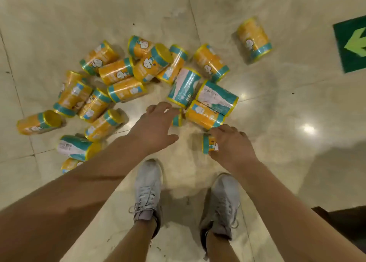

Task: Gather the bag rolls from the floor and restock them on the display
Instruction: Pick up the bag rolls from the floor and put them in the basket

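Observation:
Several orange and teal bag rolls [122, 90] lie scattered on the tiled floor [277, 107], most in a loose heap ahead of me. One roll [254, 39] lies apart at the far right. My left hand [156, 125] reaches down over a roll [177, 120] that it mostly hides; its fingers curl over the roll, but a firm hold cannot be told. My right hand [231, 144] is wrapped around a roll [209, 143] low over the floor, just in front of my right shoe. The display is not in view.
My two grey shoes [147, 188] stand on the floor below the hands. A green arrow sticker [352, 43] marks the floor at the far right. A dark object [344, 220] sits at the lower right edge.

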Demonstrator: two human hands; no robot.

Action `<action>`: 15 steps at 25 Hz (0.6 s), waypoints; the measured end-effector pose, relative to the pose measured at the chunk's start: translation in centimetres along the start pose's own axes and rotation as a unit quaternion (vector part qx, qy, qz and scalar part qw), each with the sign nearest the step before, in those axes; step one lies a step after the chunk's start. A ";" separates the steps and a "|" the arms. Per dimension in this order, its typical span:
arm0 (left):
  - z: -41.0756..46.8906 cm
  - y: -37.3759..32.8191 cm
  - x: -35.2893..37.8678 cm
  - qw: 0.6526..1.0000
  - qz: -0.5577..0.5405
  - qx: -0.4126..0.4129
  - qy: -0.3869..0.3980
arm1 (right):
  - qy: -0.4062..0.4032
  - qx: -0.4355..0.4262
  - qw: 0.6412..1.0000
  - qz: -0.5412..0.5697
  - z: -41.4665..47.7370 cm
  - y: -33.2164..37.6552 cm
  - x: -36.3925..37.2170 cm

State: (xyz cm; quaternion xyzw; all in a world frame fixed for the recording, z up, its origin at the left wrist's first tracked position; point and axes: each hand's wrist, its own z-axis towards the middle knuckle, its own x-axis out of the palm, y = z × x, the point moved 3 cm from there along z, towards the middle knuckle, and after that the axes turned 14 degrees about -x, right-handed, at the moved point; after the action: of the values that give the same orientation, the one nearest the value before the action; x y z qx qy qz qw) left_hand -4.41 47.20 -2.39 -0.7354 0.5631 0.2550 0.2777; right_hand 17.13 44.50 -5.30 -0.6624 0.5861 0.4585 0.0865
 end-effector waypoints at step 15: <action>8.2 3.0 7.5 0.992 0.019 -0.034 -0.119 | -0.145 -0.052 0.981 -0.119 2.3 -2.5 5.9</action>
State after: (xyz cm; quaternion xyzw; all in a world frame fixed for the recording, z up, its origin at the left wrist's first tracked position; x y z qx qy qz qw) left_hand -6.04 47.08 -13.79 -0.6979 0.5309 0.3648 0.3129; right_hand 17.45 42.68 -11.82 -0.6575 0.4600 0.5657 0.1898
